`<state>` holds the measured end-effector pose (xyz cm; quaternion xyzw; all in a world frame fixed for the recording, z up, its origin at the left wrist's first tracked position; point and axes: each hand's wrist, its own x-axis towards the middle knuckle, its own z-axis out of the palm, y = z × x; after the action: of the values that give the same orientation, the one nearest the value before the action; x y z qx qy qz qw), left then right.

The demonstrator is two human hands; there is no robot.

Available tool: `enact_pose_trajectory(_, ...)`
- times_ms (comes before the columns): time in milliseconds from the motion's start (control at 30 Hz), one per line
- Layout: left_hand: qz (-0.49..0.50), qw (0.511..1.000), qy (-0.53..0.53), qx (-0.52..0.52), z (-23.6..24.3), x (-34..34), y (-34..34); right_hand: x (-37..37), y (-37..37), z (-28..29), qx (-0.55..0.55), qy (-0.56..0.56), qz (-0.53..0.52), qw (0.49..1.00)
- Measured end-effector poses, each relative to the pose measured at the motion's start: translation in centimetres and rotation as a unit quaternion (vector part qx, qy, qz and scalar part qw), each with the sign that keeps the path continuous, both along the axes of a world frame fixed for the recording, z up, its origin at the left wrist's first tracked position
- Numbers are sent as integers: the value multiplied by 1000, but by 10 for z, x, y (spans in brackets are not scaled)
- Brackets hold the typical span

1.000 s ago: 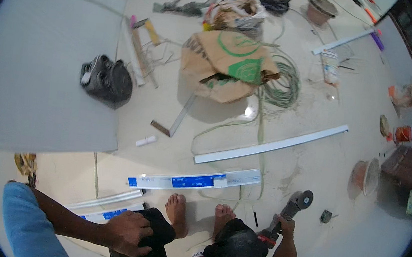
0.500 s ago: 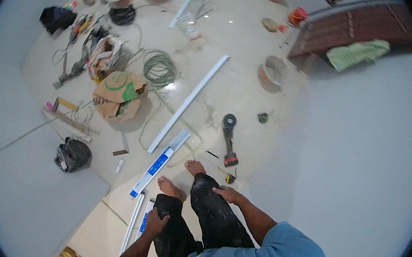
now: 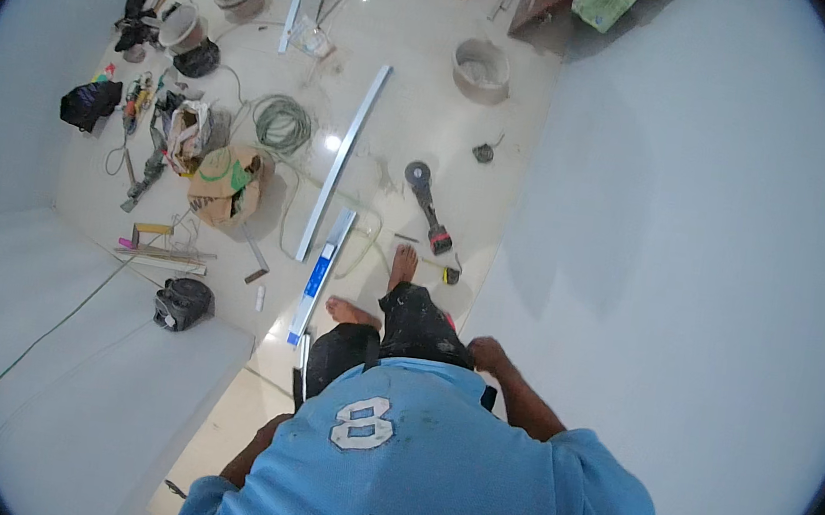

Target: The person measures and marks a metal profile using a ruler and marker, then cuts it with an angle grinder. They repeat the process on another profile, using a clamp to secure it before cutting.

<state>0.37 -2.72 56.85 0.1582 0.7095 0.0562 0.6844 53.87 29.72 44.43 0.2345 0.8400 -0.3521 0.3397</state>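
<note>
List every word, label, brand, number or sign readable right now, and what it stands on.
Light-blue cloth shirt: one large white numeral, readable, but I don't copy print out.
Crumpled brown paper sack: dark lettering beside green print, too small to read surely.
Long white strip with a blue label: its print is too small to read.

We're seeing a glossy floor point(image 3: 419, 97), crinkled paper on the brown bag point(image 3: 230, 178), a smooth white strip point(image 3: 344, 162), a matt grinder point(image 3: 425, 201), a blue cloth shirt point(image 3: 471, 465)!
</note>
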Motion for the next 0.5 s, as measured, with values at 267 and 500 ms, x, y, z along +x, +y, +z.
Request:
enact_pose_trajectory(267,-155,955,150,205,-5,-15,158,-22,93,53,-59,-9,-164,985)
enact_pose_trajectory(500,20,981,54,183,114,-10,332,-32,232,92,-99,72,-417,900)
